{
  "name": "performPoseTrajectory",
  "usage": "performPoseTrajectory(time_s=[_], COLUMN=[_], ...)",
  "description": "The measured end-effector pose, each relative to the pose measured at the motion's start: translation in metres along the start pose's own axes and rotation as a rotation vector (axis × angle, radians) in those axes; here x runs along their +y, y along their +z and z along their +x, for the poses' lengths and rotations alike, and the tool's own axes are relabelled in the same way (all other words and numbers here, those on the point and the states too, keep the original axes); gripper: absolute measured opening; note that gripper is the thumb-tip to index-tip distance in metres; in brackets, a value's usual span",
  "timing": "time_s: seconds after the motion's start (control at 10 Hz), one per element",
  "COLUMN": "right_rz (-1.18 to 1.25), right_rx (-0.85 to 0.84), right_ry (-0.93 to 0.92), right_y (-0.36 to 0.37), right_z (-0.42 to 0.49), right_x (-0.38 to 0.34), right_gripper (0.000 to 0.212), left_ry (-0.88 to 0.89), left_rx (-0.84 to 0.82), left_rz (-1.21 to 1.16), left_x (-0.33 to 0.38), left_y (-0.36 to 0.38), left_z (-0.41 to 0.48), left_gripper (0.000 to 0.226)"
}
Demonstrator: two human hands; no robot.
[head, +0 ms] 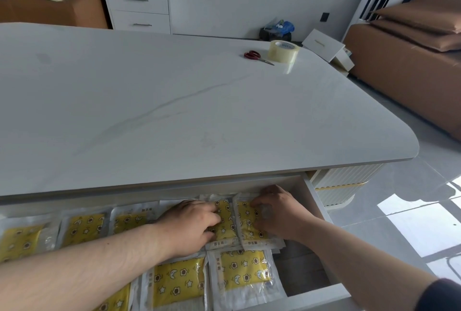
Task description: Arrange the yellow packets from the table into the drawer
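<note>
The drawer (314, 192) stands pulled out under the white table (174, 101), and several yellow packets with star and moon prints lie flat inside it in rows. My left hand (189, 223) presses fingers-down on a packet (224, 218) at the back right of the drawer. My right hand (279, 213) grips the neighbouring packet (245, 221) by its right edge, thumb on top. Two more packets (174, 283) (243, 270) lie in the front row. No yellow packet is visible on the tabletop.
Red-handled scissors (257, 56) and a roll of clear tape (284, 51) sit at the table's far right. A white drawer cabinet (139, 6) stands beyond the table, brown cushions (409, 44) to the right. The drawer's bottom right corner (301, 268) shows bare wood.
</note>
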State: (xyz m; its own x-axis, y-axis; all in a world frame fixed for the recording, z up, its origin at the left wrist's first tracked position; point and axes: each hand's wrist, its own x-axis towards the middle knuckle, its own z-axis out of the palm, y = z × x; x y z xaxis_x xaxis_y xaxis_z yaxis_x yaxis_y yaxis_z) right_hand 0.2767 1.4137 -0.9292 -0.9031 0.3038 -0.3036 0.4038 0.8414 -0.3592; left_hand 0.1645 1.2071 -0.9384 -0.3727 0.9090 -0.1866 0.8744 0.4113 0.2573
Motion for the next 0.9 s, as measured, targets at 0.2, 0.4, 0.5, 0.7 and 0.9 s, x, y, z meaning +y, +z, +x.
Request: performPoseTrajectory(time_s=[0.2, 0.4, 0.5, 0.7, 0.9], right_rz=[-0.001, -0.013, -0.005, 0.039, 0.087], right_rx=[0.003, 0.004, -0.004, 0.046, 0.066], right_ry=[0.003, 0.010, 0.023, 0.004, -0.018], right_y=[0.000, -0.001, -0.001, -0.011, -0.042], right_z=[0.000, 0.000, 0.000, -0.006, -0.026], right_x=[-0.002, -0.002, -0.002, -0.006, -0.014], right_gripper=[0.050, 0.051, 0.054, 0.048, 0.025], left_ry=[-0.005, -0.009, -0.027, -0.069, -0.136], left_rx=[-0.011, -0.022, -0.018, -0.040, -0.046], left_rz=[0.004, 0.015, -0.007, -0.112, -0.243], left_x=[0.000, 0.002, 0.002, 0.003, 0.010], left_y=[-0.001, -0.004, -0.009, -0.037, -0.083], left_z=[0.000, -0.001, -0.001, -0.016, -0.050], left_gripper=[0.038, 0.041, 0.045, 0.046, 0.021])
